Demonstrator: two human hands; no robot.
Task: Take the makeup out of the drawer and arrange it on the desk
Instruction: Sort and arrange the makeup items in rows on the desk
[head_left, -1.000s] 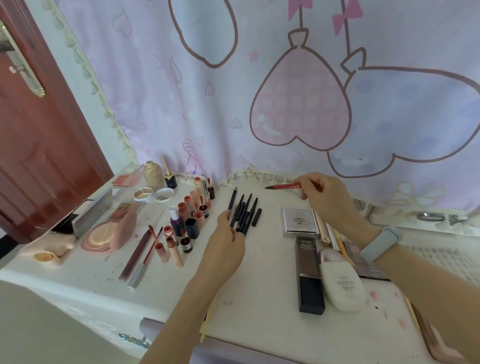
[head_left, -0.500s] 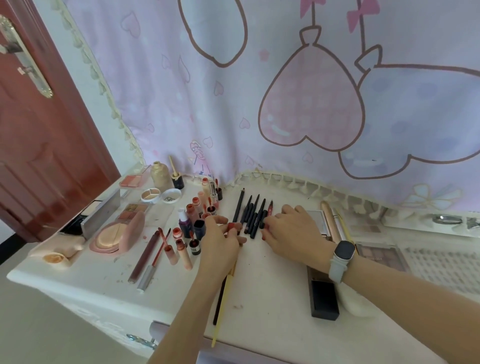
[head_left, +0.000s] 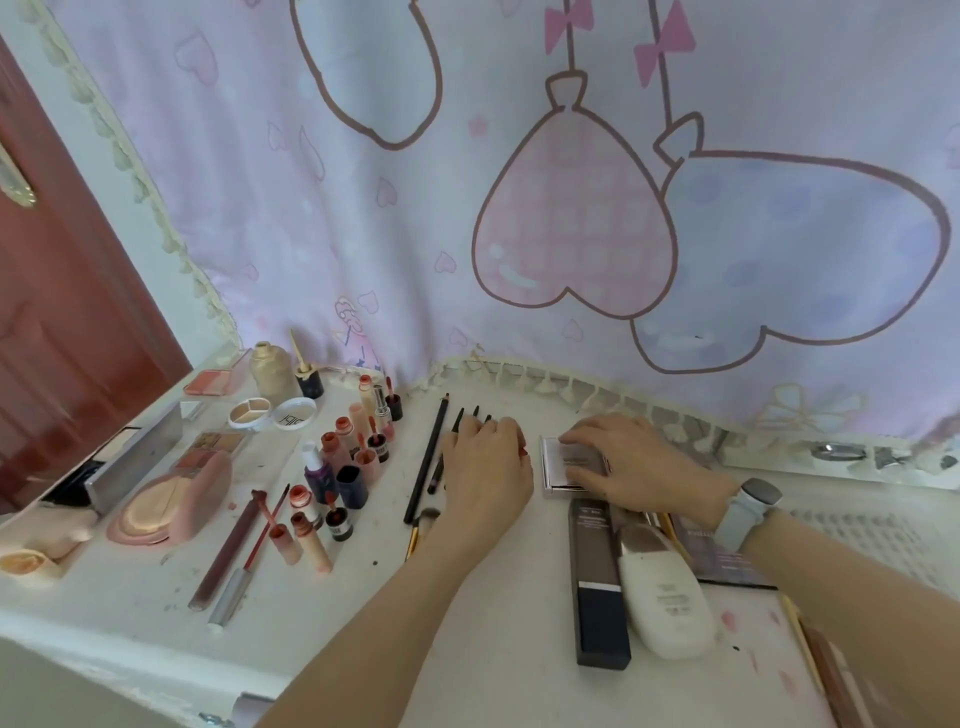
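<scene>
Right hand (head_left: 628, 462) shifted onto silver compact (head_left: 558, 467), left hand (head_left: 485, 473) covering pencils (head_left: 457, 421) (tips showing)

Bare desk (head_left: 498, 623) in front of both hands, between the forearms. Left of left hand (head_left: 485, 470): long pencil (head_left: 427, 460), then packed bottles (head_left: 343, 467). Near side of right hand (head_left: 631, 462): black box (head_left: 597, 587) and white tube (head_left: 665, 597) side by side. Curtain (head_left: 519, 208) closes off the far edge.

One view only, head-worn, wide-angle. Looking forward and down from above the desk (head_left: 483, 644), close in over both forearms. Facing the heart-print curtain (head_left: 571, 208) behind; door (head_left: 62, 312) at left edge. Straight lines bowed toward the frame edges.
</scene>
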